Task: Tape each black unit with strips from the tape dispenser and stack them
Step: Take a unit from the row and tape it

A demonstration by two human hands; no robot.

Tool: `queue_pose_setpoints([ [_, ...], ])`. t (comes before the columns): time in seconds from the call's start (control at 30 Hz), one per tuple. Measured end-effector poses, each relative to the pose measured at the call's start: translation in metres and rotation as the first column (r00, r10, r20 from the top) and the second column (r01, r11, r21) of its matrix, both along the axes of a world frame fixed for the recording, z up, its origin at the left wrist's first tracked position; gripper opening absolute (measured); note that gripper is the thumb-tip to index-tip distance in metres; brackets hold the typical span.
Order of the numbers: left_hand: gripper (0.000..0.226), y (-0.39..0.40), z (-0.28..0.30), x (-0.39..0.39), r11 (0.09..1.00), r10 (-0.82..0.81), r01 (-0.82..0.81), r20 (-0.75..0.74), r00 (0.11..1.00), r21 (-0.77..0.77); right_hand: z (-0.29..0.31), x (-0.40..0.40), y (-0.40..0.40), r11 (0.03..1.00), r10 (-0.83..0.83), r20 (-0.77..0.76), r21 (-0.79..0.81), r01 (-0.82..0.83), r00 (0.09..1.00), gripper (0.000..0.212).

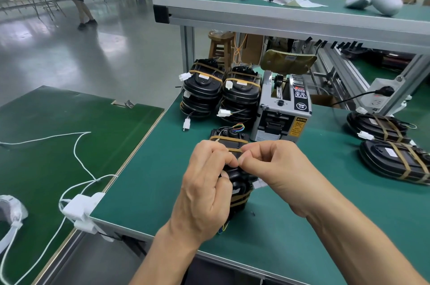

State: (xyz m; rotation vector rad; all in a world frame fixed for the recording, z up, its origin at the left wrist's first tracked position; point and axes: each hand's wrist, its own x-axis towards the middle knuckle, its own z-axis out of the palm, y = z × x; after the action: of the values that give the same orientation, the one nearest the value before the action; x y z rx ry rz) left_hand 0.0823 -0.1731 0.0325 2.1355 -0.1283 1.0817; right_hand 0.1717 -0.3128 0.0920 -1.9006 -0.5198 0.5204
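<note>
One black unit (235, 182) sits upright at the near middle of the green surface (290, 226), between both hands. Left hand (204, 182) curls around its left side; right hand (270, 168) has fingers bent, pinching a brown tape strip (235, 150) at the unit's top (the fingertips of the two hands meet there). A second unit (229, 137) lies just behind, banded with tape. The tape dispenser (282, 108) stands beyond it, to the right. Two stacks of taped units (221, 94) rise left of the dispenser. Two more taped units (391, 145) lie at the far right.
</note>
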Motion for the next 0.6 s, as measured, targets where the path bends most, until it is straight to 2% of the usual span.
queue_pose_setpoints([
  [0.27, 0.022, -0.003, -0.012, 0.005, 0.999, 0.051, -0.053, 0.092, 0.994, 0.012, -0.004, 0.000, -0.001, 0.999, -0.039, 0.040, -0.030, 0.041, 0.998, 0.007],
  [0.4, 0.024, -0.004, -0.017, 0.005, 0.996, 0.079, -0.082, 0.101, 0.992, 0.025, -0.011, 0.007, -0.005, 0.981, -0.180, -0.040, 0.065, 0.183, 0.983, 0.012],
  [0.5, 0.029, -0.005, -0.020, 0.005, 0.994, 0.091, -0.096, 0.096, 0.991, 0.050, -0.019, 0.007, -0.007, 0.963, -0.211, -0.141, 0.137, 0.231, 0.967, 0.004],
  [0.6, 0.034, -0.004, -0.021, 0.005, 0.994, 0.076, -0.083, 0.108, 0.991, 0.064, -0.027, 0.006, -0.006, 0.946, -0.232, -0.188, 0.185, 0.266, 0.954, 0.007],
])
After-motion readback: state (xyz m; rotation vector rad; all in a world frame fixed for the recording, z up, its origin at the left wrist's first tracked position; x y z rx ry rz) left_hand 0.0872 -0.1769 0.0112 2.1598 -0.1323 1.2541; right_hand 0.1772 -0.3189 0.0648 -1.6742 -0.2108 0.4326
